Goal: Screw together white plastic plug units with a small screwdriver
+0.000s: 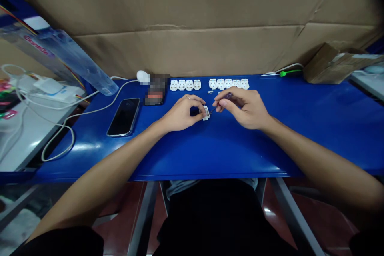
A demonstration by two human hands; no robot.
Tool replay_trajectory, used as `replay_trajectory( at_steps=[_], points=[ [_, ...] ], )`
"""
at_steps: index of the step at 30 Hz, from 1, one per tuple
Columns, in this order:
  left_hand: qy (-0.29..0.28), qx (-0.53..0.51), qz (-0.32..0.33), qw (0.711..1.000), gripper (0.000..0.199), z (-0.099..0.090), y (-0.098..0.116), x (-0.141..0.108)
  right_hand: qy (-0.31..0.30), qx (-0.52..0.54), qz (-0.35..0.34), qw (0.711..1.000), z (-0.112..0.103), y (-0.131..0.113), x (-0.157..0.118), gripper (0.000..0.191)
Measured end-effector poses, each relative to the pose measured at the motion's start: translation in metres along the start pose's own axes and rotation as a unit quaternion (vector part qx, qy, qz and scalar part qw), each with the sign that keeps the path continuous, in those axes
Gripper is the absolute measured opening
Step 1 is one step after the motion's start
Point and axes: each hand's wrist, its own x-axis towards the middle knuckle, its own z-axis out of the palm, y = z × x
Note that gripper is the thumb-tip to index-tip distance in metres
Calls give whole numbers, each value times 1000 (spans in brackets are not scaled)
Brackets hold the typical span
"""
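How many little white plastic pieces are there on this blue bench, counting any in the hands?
Left row of white plastic electrical fittings: 4
Right row of white plastic electrical fittings: 5
White plastic electrical fitting in the left hand: 1
Total: 10

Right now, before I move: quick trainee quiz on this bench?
1. Which hand holds the small white socket module?
2. How many modules stand in the right-hand row of white modules?
3. True or false: the right hand holds a thin purple-handled screwdriver.

Key: 1. The left hand. 2. Five. 3. True.
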Motion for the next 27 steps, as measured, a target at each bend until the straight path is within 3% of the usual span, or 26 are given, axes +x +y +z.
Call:
replay_trajectory(
  at_steps=[6,9,12,15,21,27],
  points=[
    [-2,-2,-2,1000,14,0,1,0,-1,9,5,1000,2,3,-1,25],
    [-3,-6,5,1000,13,1,0,1,14,7,8,1000,6,8,-1,37],
    [6,-12,7,1000,12,3,-2,1,32,-26,-16,999,9,13,1,52],
    [12,-29,6,999,12,4,-3,2,32,-75,-50,995,9,17,9,49],
    [12,-63,6,998,12,5,-3,3,-28,-114,-77,990,5,19,30,36],
    [12,-73,11,997,9,7,-5,4,-82,-80,-67,991,1,18,29,53]
  ],
)
